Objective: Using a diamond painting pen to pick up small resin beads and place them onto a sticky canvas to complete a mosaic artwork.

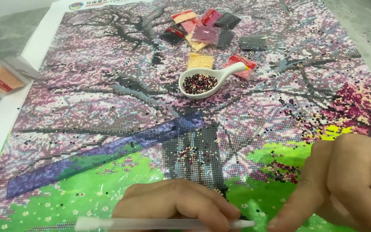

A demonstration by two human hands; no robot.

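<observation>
Nearest, the left hand (pixel 177 206) pinches a white pen (pixel 164 224) at bottom centre; the right hand (pixel 344 184) curls, holding nothing visible. Most of the canvas (pixel 108 99) looks beaded; loose beads fill the white dish (pixel 202 83) above.

Our left hand (pixel 174 204) lies low at six o'clock, fingers curled and pointing toward three o'clock, closed in a pinching grip. Our right hand (pixel 344 184) sits at four o'clock, loosely curled, forefinger angled toward the left fingertips.
</observation>
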